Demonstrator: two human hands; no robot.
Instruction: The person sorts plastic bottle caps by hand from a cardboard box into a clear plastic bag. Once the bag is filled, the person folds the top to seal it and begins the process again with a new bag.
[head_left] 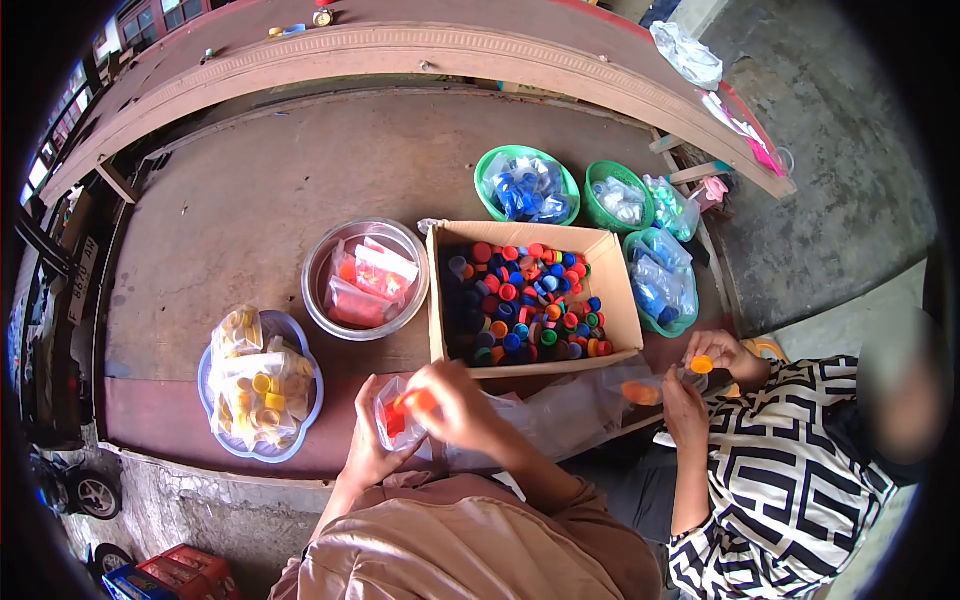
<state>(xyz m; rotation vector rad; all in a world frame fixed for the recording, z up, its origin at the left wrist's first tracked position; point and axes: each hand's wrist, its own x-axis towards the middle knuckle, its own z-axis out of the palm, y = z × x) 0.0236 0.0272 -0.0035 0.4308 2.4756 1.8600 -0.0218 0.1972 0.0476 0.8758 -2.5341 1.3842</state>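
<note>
Low in the middle of the view, my left hand [368, 440] holds a small clear plastic bag [395, 418] with red caps inside. At the bag's mouth is my right hand [455, 405], its fingers closed on a red cap [418, 401]. Just beyond my hands stands a cardboard box [628, 300] full of loose bottle caps [530, 295] in red, blue, orange and green. To the box's left, a round metal bowl [312, 275] holds clear bags of red caps [370, 285].
A pale blue basket [316, 400] with bags of yellow caps is at left. Green baskets [571, 188] with bagged blue and white caps stand behind and right of the box. At right a person [770, 460] in a patterned top holds an orange cap and a bag.
</note>
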